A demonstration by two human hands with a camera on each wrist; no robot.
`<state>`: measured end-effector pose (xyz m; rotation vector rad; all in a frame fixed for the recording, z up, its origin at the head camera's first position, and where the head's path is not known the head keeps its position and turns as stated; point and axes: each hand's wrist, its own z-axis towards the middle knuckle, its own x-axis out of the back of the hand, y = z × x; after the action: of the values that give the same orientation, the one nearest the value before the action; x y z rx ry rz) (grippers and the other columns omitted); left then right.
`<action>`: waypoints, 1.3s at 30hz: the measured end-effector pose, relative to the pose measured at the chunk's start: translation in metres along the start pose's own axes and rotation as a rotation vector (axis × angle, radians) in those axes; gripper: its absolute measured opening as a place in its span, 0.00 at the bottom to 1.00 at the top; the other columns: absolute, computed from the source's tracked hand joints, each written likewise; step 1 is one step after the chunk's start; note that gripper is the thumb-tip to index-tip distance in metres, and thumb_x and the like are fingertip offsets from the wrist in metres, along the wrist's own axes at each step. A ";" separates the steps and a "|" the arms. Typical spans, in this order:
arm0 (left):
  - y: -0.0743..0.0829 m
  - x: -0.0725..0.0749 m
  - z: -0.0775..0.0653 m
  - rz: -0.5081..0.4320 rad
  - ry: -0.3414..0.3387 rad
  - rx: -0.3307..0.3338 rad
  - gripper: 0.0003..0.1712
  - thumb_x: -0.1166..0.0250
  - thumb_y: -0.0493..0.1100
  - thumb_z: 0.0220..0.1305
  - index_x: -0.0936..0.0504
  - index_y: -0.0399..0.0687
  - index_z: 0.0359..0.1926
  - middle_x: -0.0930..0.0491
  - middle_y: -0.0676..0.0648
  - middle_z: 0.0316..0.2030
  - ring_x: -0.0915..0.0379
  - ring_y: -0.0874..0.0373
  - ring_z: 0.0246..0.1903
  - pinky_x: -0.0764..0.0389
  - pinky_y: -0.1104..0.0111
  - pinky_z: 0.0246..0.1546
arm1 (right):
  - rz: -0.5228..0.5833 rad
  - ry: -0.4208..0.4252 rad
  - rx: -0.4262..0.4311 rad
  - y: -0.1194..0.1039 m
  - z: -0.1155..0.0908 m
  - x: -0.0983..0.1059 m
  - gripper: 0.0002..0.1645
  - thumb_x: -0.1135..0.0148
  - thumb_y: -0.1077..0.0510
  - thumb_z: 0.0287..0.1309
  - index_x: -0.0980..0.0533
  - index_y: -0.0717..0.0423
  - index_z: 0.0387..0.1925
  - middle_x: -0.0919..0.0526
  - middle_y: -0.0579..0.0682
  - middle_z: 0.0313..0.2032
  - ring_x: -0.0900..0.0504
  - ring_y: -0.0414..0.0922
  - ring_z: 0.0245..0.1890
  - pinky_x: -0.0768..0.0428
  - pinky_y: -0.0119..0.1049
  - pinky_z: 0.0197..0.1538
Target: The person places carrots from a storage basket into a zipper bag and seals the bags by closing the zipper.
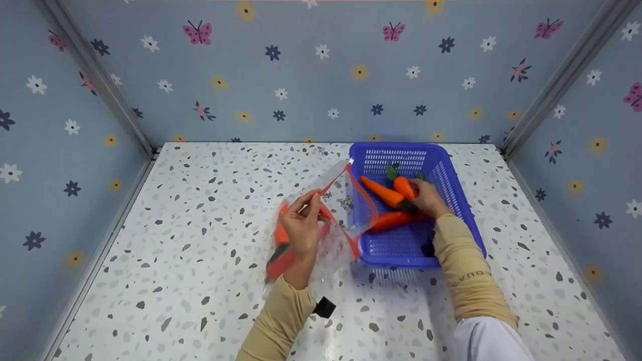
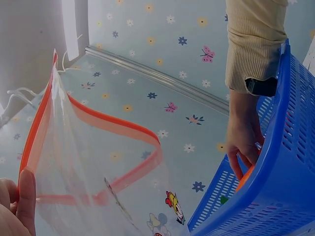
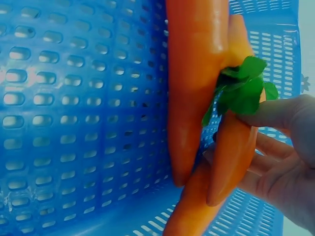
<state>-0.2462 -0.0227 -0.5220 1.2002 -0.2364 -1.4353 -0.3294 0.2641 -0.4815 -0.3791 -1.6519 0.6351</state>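
From the head view, I see the left hand [image 1: 302, 228] pinching the red rim [image 1: 355, 246] of a clear bag [image 1: 335, 250] over the middle of the table [image 1: 200, 225], its mouth gaping right towards the blue basket [image 1: 416, 262]. Inside the basket, the right hand [image 1: 429, 198] has its fingers closed about a carrot [image 1: 404, 187], with another carrot [image 1: 383, 193] just left. In the left wrist view, the left thumb [image 2: 27, 199] presses the rim; a firm pinch there should stop the mouth sagging. The right wrist view shows the right thumb [image 3: 273, 113] by green leaves [image 3: 243, 88], fingers curled behind the held carrot; lifting it straight up should avoid snagging its neighbours.
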 end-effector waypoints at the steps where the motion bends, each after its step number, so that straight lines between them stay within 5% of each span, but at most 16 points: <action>1: -0.016 0.006 0.000 0.006 0.000 -0.012 0.10 0.39 0.35 0.56 0.19 0.35 0.40 0.23 0.38 0.22 0.29 0.53 0.11 0.26 0.64 0.08 | 0.011 0.000 -0.013 -0.001 0.000 0.001 0.32 0.41 0.64 0.50 0.38 0.71 0.57 0.31 0.67 0.51 0.32 0.59 0.51 0.36 0.49 0.56; 5: -0.035 0.011 -0.001 0.040 0.025 0.008 0.12 0.38 0.37 0.56 0.19 0.37 0.42 0.23 0.37 0.24 0.29 0.49 0.12 0.27 0.61 0.08 | 0.036 0.005 -0.042 -0.006 -0.001 0.006 0.33 0.41 0.65 0.50 0.39 0.68 0.59 0.31 0.66 0.51 0.32 0.58 0.50 0.34 0.50 0.55; 17: -0.030 0.008 -0.002 0.032 0.000 -0.011 0.11 0.39 0.37 0.58 0.19 0.39 0.42 0.25 0.37 0.18 0.30 0.47 0.11 0.26 0.58 0.10 | 0.065 0.051 0.035 -0.032 -0.005 0.026 0.33 0.45 0.71 0.51 0.41 0.66 0.61 0.31 0.65 0.52 0.30 0.56 0.48 0.33 0.48 0.54; 20: -0.014 0.002 -0.002 0.022 -0.015 -0.036 0.11 0.40 0.37 0.58 0.19 0.38 0.42 0.24 0.41 0.18 0.29 0.52 0.11 0.25 0.63 0.10 | 0.050 0.067 0.073 -0.040 -0.008 0.030 0.34 0.45 0.71 0.51 0.41 0.65 0.61 0.31 0.66 0.51 0.30 0.56 0.48 0.31 0.48 0.53; 26: 0.080 -0.033 -0.005 -0.006 0.004 0.033 0.10 0.42 0.30 0.57 0.21 0.24 0.37 0.26 0.38 0.15 0.29 0.54 0.11 0.24 0.67 0.11 | 0.025 0.077 0.117 -0.057 -0.014 0.035 0.34 0.45 0.71 0.52 0.40 0.59 0.62 0.31 0.63 0.52 0.30 0.56 0.47 0.32 0.49 0.54; 28: 0.062 -0.025 -0.005 -0.007 -0.012 0.012 0.10 0.42 0.31 0.58 0.21 0.26 0.38 0.25 0.39 0.15 0.29 0.54 0.11 0.25 0.67 0.11 | 0.039 0.084 0.154 -0.063 -0.016 0.035 0.35 0.45 0.72 0.51 0.40 0.59 0.62 0.31 0.64 0.52 0.29 0.56 0.47 0.32 0.50 0.54; 32: 0.001 -0.002 -0.002 -0.054 -0.066 -0.061 0.11 0.41 0.34 0.58 0.20 0.34 0.41 0.23 0.44 0.17 0.27 0.56 0.12 0.25 0.68 0.10 | 0.051 0.107 0.243 -0.075 -0.024 0.037 0.35 0.45 0.74 0.50 0.39 0.60 0.61 0.30 0.64 0.52 0.28 0.56 0.47 0.30 0.49 0.52; 39: 0.050 -0.021 -0.001 -0.059 -0.024 0.021 0.09 0.45 0.27 0.57 0.21 0.27 0.39 0.25 0.39 0.16 0.28 0.53 0.11 0.25 0.66 0.11 | 0.048 0.095 0.330 -0.093 -0.040 0.041 0.35 0.44 0.72 0.52 0.40 0.55 0.62 0.31 0.61 0.54 0.28 0.55 0.48 0.30 0.49 0.53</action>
<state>-0.2191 -0.0186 -0.4752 1.2165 -0.2343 -1.5024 -0.2883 0.2216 -0.3903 -0.2055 -1.4207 0.8963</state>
